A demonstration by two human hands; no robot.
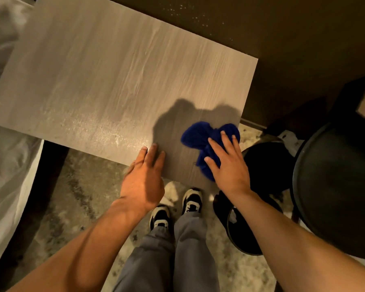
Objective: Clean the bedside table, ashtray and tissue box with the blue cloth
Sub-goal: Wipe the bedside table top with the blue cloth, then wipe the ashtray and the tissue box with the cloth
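Observation:
The bedside table [105, 81] has a pale wood-grain top that fills the upper left of the head view. A crumpled blue cloth [200, 135] lies on its near right corner. My right hand [228, 163] presses flat on the cloth, fingers spread over it. My left hand [144, 178] rests on the table's front edge, fingers together and flat on the top, holding nothing. No ashtray or tissue box is in view.
White bedding [6, 157] lies along the left side. A round black stool or table [337, 186] stands at the right, with a dark bin [263, 163] beside the table's corner. My feet [177, 209] stand on mottled carpet below.

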